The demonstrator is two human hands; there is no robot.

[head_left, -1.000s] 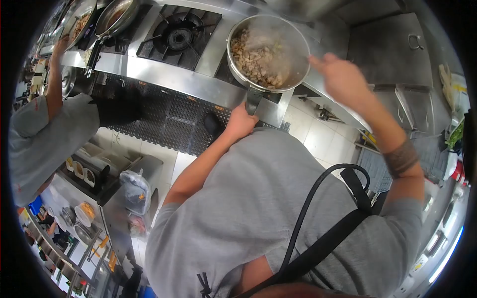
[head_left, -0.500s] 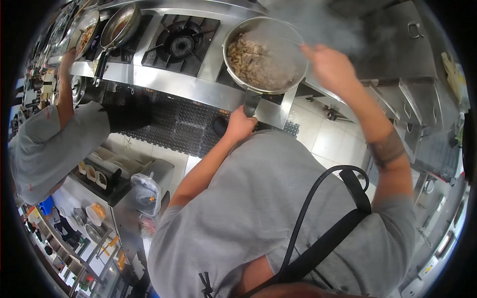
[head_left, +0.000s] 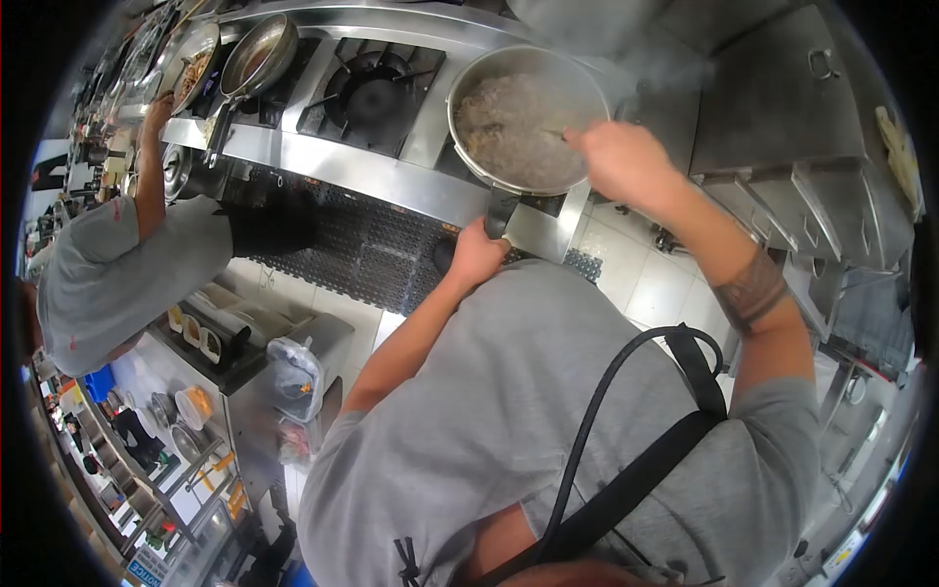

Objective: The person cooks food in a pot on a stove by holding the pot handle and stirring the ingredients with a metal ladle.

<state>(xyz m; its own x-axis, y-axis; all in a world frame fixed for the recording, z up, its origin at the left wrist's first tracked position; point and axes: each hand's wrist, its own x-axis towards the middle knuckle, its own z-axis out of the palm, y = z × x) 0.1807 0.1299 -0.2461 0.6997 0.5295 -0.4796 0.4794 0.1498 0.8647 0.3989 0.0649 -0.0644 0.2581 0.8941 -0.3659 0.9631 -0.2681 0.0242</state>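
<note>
Gripping the black handle (head_left: 500, 208) just above the centre of the frame, your left hand (head_left: 477, 252) is closed around its lower end, with no visible gap between fingers and handle. The handle extends upward from this grip to the near rim of the pot (head_left: 584, 98), so the pot lies directly above and slightly right of your left hand, at the upper centre of the frame. Your right hand (head_left: 626, 166) is positioned at the pot's right side, its fingers curled closed on a thin utensil (head_left: 555, 132). The utensil projects from the fingertips toward the left, over the chopped food (head_left: 499, 122) inside the pot; its far end is obscured by steam, and you cannot tell how deep it reaches. The food lies left of the right-hand grip and covers the pot's base where visible. An uncovered burner (head_left: 377, 96) is located just left of the pot, on the same steel stove (head_left: 323, 157). Farther toward the upper left, a frying pan (head_left: 259, 54) rests with its handle pointing down the frame. Beyond it, a co-worker's hand (head_left: 158, 112) is at a second pan.
</note>
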